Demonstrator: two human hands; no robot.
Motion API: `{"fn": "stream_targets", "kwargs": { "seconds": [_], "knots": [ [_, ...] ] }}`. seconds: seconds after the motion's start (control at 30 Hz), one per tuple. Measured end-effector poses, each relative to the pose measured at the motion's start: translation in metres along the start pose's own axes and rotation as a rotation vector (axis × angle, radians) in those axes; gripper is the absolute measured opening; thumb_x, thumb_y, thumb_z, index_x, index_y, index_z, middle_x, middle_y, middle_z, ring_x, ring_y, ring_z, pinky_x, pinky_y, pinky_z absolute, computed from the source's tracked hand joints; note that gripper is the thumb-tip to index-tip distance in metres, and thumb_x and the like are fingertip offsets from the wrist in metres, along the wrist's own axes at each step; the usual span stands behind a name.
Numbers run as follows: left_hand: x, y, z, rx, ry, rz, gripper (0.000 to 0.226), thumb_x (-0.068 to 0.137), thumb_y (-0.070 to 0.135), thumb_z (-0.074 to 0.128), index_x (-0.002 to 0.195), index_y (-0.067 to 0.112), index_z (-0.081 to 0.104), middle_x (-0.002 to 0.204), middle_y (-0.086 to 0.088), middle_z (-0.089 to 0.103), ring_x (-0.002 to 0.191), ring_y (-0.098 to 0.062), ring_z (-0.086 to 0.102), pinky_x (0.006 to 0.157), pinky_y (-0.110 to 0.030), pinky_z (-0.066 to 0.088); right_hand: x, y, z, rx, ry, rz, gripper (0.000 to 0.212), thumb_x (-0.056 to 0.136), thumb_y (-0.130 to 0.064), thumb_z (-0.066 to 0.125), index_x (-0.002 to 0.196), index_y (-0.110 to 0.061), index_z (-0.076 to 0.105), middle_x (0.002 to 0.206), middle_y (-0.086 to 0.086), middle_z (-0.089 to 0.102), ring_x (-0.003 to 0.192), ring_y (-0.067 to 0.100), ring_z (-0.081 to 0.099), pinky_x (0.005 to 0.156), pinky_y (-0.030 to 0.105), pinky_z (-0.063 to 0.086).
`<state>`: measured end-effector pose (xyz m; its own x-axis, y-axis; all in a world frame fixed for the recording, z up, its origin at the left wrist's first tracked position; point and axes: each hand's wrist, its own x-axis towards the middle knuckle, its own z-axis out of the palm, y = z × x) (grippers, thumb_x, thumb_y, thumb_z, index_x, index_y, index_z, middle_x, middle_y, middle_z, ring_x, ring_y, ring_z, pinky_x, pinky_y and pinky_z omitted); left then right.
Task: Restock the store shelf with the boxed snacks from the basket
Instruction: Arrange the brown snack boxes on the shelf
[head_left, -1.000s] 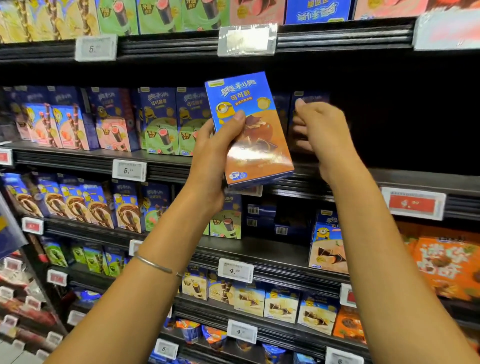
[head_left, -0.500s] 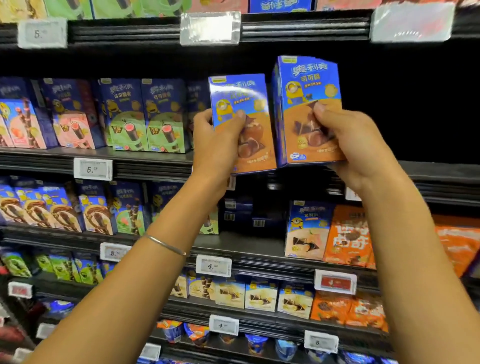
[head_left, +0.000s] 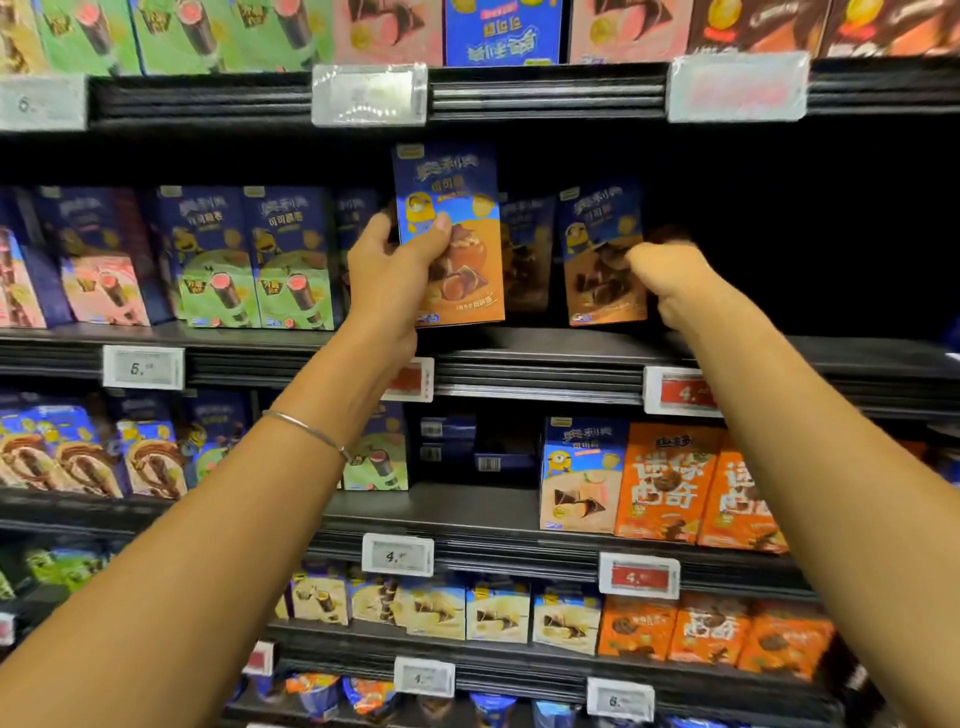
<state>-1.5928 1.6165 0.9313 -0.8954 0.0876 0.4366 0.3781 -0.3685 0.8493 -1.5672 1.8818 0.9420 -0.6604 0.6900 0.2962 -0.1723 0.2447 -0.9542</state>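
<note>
Upright, glossy oblong box (head_left: 457, 208) in left hand (head_left: 389, 270), twin (head_left: 597, 249) in right hand (head_left: 670, 280)

Box (head_left: 602, 254) in right hand (head_left: 670, 283) — now deep on shelf (head_left: 545, 340), upright

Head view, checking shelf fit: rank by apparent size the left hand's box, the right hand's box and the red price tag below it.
1. left-hand box, though nearer the camera; the two may match.
2. right-hand box, set deeper on the shelf.
3. red price tag, clearly smallest.
</note>
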Motion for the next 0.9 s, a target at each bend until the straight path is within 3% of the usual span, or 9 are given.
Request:
{"fn": "stream_targets", "kwargs": {
  "seconds": [0.07,0.17,0.3,0.4,0.67,0.9],
  "knots": [
    [0.001,-0.002,-0.003,0.004,-0.004,-0.001,0.026,0.095,0.021,0.079,0.117,0.011,0.068,0.107,-0.006,0.081,0.094,-0.020,0.080,0.080,-0.044,0.066,0.011,0.005,0.002,-0.080,-0.007,0.002,0.017,0.094,-0.008,0.063,0.111,-0.011,0.062,0.096,0.004,0.064,0.073,0.013,0.063,0.050,0.017,0.049],
    [0.001,-0.003,-0.007,0.006,-0.009,0.001,0.024,0.094,0.022,0.079,0.115,0.014,0.070,0.108,-0.008,0.081,0.101,-0.028,0.078,0.085,-0.048,0.066,0.030,0.014,0.004,-0.253,-0.022,-0.017,0.034,0.097,-0.019,0.065,0.129,-0.009,0.058,0.114,0.007,0.061,0.098,0.020,0.059,0.079,0.027,0.049],
    [0.000,0.000,-0.013,0.035,-0.023,0.034,0.017,0.097,0.023,0.076,0.112,0.018,0.071,0.102,0.002,0.082,0.094,-0.016,0.080,0.079,-0.040,0.067,0.043,0.020,0.006,-0.417,-0.007,-0.029,0.039,0.101,-0.023,0.060,0.136,-0.008,0.054,0.133,0.014,0.059,0.120,0.028,0.057,0.103,0.036,0.048],
    [-0.001,0.004,-0.015,0.077,-0.045,0.052,0.015,0.100,0.025,0.072,0.114,0.021,0.070,0.100,0.007,0.082,0.094,-0.013,0.079,0.076,-0.034,0.066,0.046,0.021,0.012,-0.446,-0.023,-0.019,0.040,0.101,-0.026,0.060,0.137,-0.010,0.054,0.135,0.011,0.057,0.121,0.027,0.055,0.095,0.030,0.044],
    [-0.002,0.007,-0.018,0.170,-0.014,0.043,0.014,0.103,0.030,0.067,0.116,0.025,0.065,0.110,0.004,0.079,0.091,-0.008,0.079,0.062,-0.021,0.060,0.046,0.020,0.024,-0.512,0.028,-0.102,0.053,0.095,-0.043,0.066,0.137,-0.012,0.056,0.136,0.012,0.060,0.121,0.031,0.058,0.090,0.033,0.045],
    [0.008,-0.002,-0.017,0.258,-0.013,0.042,0.010,0.102,0.025,0.069,0.110,0.024,0.062,0.103,0.006,0.078,0.091,-0.010,0.079,0.073,-0.034,0.065,0.042,0.024,0.026,-0.628,0.050,-0.184,0.043,0.100,-0.040,0.058,0.128,-0.008,0.061,0.130,0.017,0.063,0.117,0.036,0.060,0.097,0.039,0.048]
  ]
}}
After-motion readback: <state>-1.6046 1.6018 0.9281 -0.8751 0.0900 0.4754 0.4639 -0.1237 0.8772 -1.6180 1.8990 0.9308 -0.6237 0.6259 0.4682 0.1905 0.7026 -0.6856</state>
